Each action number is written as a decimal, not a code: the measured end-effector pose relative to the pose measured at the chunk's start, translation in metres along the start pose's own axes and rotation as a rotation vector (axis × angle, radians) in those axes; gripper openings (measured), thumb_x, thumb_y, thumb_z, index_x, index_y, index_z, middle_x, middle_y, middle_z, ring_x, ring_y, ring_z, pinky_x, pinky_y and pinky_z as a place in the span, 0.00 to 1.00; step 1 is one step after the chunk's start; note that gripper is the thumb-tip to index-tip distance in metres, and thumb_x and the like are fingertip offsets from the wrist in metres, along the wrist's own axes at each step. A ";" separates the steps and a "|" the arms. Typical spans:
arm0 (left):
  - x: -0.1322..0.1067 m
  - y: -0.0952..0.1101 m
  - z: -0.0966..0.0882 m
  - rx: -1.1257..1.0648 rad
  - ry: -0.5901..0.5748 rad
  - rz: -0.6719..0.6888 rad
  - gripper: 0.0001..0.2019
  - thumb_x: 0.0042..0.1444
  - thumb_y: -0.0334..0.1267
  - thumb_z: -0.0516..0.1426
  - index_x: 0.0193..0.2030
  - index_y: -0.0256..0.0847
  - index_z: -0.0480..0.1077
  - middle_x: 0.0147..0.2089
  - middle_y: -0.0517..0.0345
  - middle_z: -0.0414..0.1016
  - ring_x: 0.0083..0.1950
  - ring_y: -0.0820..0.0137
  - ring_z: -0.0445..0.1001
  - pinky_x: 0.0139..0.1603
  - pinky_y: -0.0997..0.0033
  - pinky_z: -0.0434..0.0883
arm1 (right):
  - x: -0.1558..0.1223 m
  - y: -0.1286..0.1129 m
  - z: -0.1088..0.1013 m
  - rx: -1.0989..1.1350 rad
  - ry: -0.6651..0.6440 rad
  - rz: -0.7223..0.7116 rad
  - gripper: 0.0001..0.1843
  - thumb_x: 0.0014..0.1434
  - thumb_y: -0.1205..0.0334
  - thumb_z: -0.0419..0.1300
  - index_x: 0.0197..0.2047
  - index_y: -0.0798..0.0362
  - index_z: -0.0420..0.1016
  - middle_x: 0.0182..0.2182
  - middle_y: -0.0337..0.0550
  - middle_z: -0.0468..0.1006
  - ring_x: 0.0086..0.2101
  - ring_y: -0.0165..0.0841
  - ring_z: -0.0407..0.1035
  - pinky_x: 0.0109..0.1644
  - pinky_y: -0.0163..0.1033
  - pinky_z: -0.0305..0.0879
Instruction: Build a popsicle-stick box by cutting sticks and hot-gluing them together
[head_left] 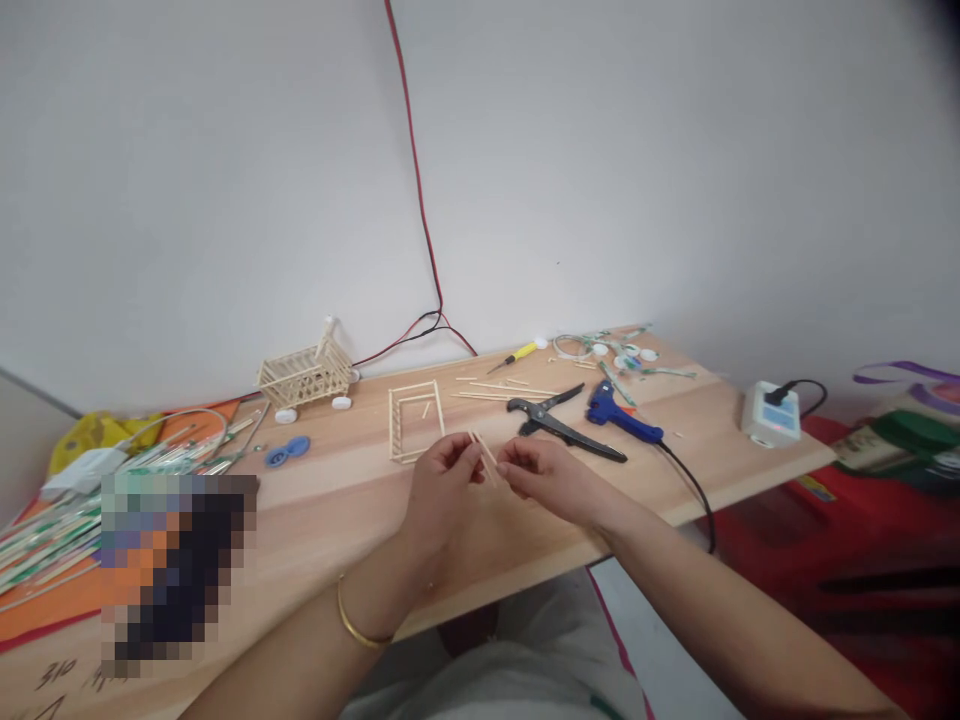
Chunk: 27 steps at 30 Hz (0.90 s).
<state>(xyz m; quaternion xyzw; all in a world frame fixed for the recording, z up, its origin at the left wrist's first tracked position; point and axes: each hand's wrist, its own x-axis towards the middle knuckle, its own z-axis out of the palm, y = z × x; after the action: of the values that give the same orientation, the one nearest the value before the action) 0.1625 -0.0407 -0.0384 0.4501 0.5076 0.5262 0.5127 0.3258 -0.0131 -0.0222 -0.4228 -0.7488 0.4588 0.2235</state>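
Note:
My left hand and my right hand meet over the wooden board, both pinched on a pair of short wooden sticks held between them. Just behind my hands lies a rectangular frame of wooden sticks flat on the board. A small stick-built cart with white wheels stands further back to the left.
Black cutting pliers and a blue glue gun with a black cord lie right of my hands. Loose sticks, a yellow screwdriver, a white power adapter, blue caps and a pile of wrapped sticks are around.

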 end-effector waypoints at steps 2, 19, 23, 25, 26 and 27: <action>0.005 0.001 0.003 0.001 -0.044 0.020 0.11 0.48 0.45 0.58 0.30 0.37 0.68 0.25 0.63 0.65 0.27 0.76 0.64 0.30 0.75 0.65 | -0.003 0.000 0.000 0.039 0.005 0.004 0.10 0.57 0.59 0.53 0.28 0.55 0.65 0.20 0.34 0.66 0.21 0.24 0.59 0.23 0.29 0.52; -0.004 -0.008 -0.015 0.667 -0.012 0.424 0.04 0.57 0.34 0.50 0.34 0.41 0.66 0.34 0.56 0.69 0.36 0.69 0.66 0.38 0.68 0.63 | 0.047 0.017 0.002 -0.324 -0.186 -0.273 0.02 0.52 0.67 0.56 0.29 0.55 0.69 0.24 0.36 0.69 0.26 0.28 0.62 0.29 0.31 0.55; -0.024 0.001 -0.018 0.692 -0.127 0.481 0.05 0.58 0.34 0.49 0.35 0.42 0.65 0.36 0.54 0.71 0.38 0.68 0.67 0.40 0.67 0.64 | 0.051 0.012 -0.004 -0.360 -0.394 -0.378 0.08 0.56 0.66 0.55 0.39 0.54 0.73 0.35 0.43 0.74 0.35 0.32 0.68 0.37 0.33 0.61; -0.031 0.004 -0.026 0.728 -0.173 0.466 0.04 0.58 0.34 0.50 0.35 0.42 0.65 0.36 0.55 0.72 0.39 0.68 0.68 0.41 0.68 0.64 | 0.054 0.008 -0.001 -0.365 -0.402 -0.420 0.12 0.60 0.65 0.52 0.44 0.53 0.73 0.39 0.45 0.74 0.39 0.33 0.68 0.42 0.35 0.62; -0.033 0.004 -0.031 0.745 -0.176 0.450 0.04 0.58 0.34 0.50 0.35 0.42 0.65 0.36 0.56 0.72 0.39 0.68 0.68 0.41 0.68 0.64 | 0.056 0.006 0.002 -0.375 -0.401 -0.435 0.13 0.60 0.65 0.51 0.46 0.53 0.73 0.40 0.46 0.74 0.40 0.33 0.68 0.44 0.36 0.62; -0.034 0.003 -0.037 0.760 -0.163 0.428 0.04 0.59 0.35 0.49 0.35 0.42 0.65 0.36 0.56 0.72 0.39 0.68 0.69 0.41 0.68 0.64 | 0.058 0.005 0.005 -0.386 -0.400 -0.450 0.14 0.61 0.65 0.51 0.48 0.53 0.72 0.41 0.46 0.74 0.41 0.33 0.68 0.45 0.36 0.62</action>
<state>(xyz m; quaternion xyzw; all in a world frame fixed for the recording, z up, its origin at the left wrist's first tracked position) 0.1276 -0.0774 -0.0366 0.7418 0.5181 0.3592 0.2287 0.2931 0.0341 -0.0321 -0.1833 -0.9250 0.3220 0.0840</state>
